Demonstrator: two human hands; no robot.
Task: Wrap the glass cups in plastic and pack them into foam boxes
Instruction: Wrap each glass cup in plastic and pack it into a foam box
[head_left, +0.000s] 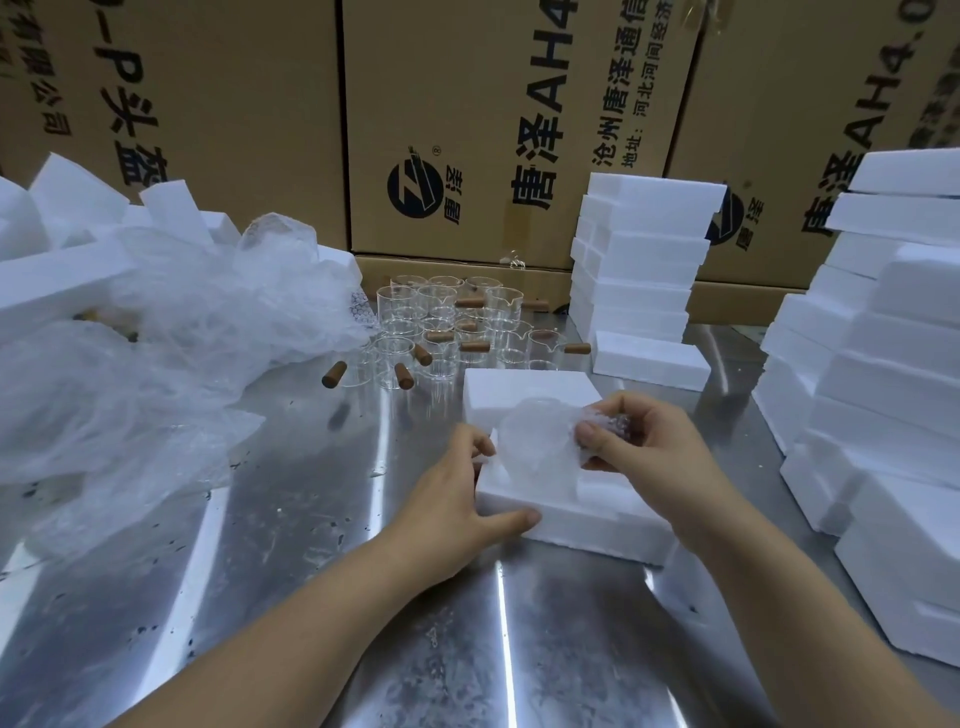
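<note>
Over the foam box (566, 512), the right hand (639, 447) pinches bubble wrap (608, 423) around a wrapped glass cup (537, 449) seated in its recess; the left hand (462, 496) grips the box's edge. Beyond, bare cups (441, 325) crowd the steel table (291, 545), partly hidden behind loose plastic (171, 332).

A wrapped cup (537, 452) is set in a foam box (571, 512) at the centre of the metal table (291, 519), with bare glass cups (441, 327) grouped behind it, crumpled plastic sheeting (171, 332) heaped to the left, foam stacks (641, 270) placed behind and right, and cartons (493, 119) ranged along the back.
</note>
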